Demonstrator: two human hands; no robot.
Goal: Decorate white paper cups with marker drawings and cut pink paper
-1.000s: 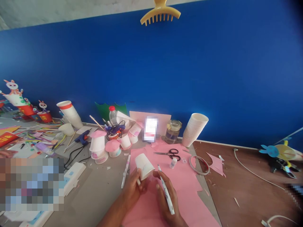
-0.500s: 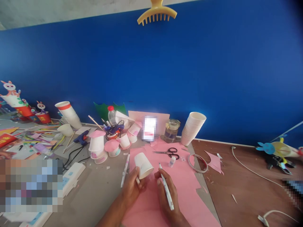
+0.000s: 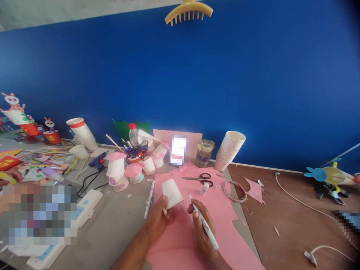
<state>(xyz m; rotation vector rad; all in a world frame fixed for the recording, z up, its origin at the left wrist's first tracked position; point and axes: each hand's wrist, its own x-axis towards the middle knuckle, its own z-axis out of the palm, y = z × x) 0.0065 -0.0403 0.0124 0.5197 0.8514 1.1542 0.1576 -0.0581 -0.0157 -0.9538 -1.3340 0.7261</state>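
My left hand (image 3: 160,213) is closed around a white paper cup (image 3: 171,193), which is tilted with its wider end toward the lower right. Something small and pale, perhaps a pen cap, shows by the fingers. A white marker (image 3: 206,227) is gripped in my right hand (image 3: 203,225), its dark tip pointing up and left, a little apart from the cup. Pink paper (image 3: 180,243) lies under both hands. Beyond them rest black-handled scissors (image 3: 204,179) and a small glue bottle (image 3: 204,189). Another white marker (image 3: 149,198) lies left of the cup.
Several pink-and-white cup pieces (image 3: 116,167) stand at the back left, near a blue glue gun (image 3: 98,160). A tall stack of paper cups (image 3: 229,150) leans behind a tape roll (image 3: 234,191). A jar (image 3: 204,153) and a blurred phone (image 3: 177,150) stand against the back.
The cup has turned slightly in my left hand. My right hand with the marker has shifted a little to the right, and the marker slants more. The view has moved slightly.
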